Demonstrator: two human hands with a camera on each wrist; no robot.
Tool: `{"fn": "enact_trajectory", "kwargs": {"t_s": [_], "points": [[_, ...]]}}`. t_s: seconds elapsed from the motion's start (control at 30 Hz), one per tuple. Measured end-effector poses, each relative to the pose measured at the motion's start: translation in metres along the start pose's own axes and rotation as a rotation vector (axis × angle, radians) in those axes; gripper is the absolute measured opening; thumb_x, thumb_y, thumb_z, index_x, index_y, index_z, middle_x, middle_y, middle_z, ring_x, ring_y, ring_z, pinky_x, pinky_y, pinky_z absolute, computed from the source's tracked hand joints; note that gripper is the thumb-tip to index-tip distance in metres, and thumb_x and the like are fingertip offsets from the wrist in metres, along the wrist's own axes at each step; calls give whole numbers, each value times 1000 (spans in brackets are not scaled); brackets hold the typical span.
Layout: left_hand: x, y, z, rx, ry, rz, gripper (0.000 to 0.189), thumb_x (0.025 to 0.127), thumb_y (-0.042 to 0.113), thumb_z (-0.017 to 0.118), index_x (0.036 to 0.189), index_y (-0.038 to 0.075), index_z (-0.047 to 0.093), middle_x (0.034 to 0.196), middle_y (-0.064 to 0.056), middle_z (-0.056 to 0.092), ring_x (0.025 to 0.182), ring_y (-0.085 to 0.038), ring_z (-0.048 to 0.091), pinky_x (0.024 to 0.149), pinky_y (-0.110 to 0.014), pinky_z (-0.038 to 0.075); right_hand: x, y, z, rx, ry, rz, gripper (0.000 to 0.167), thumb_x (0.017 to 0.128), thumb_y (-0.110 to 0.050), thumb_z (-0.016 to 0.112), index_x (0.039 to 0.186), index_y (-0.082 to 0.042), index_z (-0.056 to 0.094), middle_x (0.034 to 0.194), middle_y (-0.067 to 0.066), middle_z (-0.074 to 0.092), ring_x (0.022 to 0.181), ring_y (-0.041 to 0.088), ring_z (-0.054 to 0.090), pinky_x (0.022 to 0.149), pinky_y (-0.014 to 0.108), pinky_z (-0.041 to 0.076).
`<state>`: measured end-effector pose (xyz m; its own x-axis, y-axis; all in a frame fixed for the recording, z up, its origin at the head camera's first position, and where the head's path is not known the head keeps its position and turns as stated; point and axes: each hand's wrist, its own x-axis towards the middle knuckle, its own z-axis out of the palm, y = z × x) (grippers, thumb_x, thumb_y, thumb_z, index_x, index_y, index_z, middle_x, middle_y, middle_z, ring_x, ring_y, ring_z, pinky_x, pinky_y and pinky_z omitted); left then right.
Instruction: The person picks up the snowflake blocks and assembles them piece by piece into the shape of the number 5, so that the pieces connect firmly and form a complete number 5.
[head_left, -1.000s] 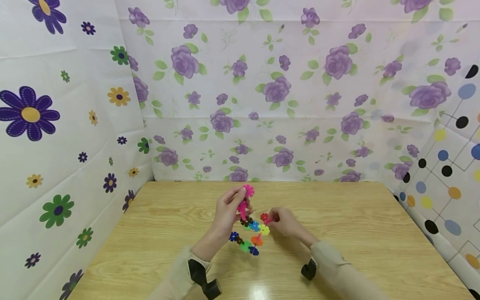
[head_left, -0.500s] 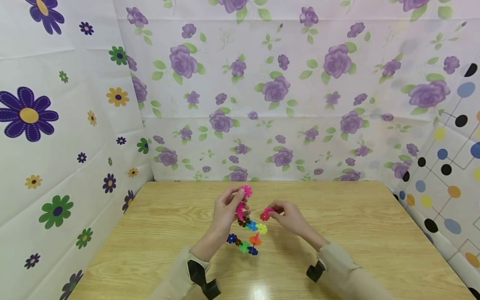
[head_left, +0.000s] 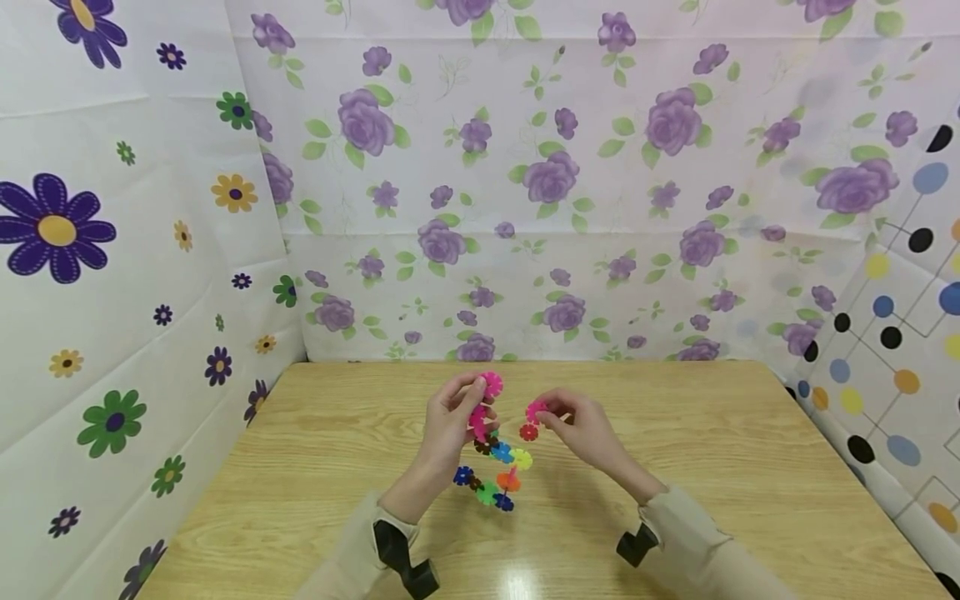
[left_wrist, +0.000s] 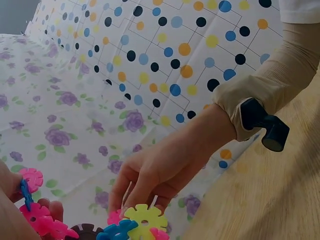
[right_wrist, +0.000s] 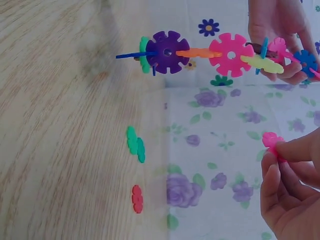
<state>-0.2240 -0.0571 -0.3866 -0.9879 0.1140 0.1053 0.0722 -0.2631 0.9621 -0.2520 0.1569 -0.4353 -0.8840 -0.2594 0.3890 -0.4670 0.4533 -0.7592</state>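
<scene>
Your left grip holds the chain over the tabletop as your right grip pinches a pink disc near it, apparently mid-assembly, the next move likely calling for slots lined up.

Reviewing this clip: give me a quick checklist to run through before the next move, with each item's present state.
1. Left hand has hold of the chain of flower discs: ok.
2. Right hand pinches the loose pink disc: ok.
3. Pink disc joined to the chain: not ok; a gap shows between them in the right wrist view.
4. Slots lined up, if joining comes next: cannot tell; the right hand covers part of the pink disc.
5. Red disc and green discs apart from the chain: ok; they lie on the table.
</scene>
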Motion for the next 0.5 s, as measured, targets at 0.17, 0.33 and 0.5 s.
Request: {"fn": "enact_trajectory", "kwargs": {"t_s": [0.17, 0.33, 0.5], "points": [[0, -1, 1, 1, -15, 8, 19, 98, 25, 57, 107, 8, 63, 85, -1, 64, 68, -11, 61, 70, -36, 60, -1, -4, -2, 32, 32, -11, 11, 93, -20, 66, 103, -16, 69, 86, 0, 71, 71, 12, 65, 61, 24, 53], [-2, -1, 3, 38, -54, 22, 25, 98, 28, 58, 109, 7, 63, 85, 0, 63, 70, -11, 62, 72, -36, 60, -3, -8, -4, 42, 49, -34, 12, 94, -25, 65, 102, -18, 69, 87, -2, 72, 71, 11, 65, 59, 25, 53], [-3, -2, 4, 49, -73, 27, 26, 98, 27, 57, 112, 6, 63, 85, -1, 62, 70, -11, 61, 71, -35, 60, -5, -16, -7, 42, 84, -89, 10, 94, -24, 64, 101, -18, 68, 90, -2, 73, 71, 6, 65, 59, 24, 53]]}}
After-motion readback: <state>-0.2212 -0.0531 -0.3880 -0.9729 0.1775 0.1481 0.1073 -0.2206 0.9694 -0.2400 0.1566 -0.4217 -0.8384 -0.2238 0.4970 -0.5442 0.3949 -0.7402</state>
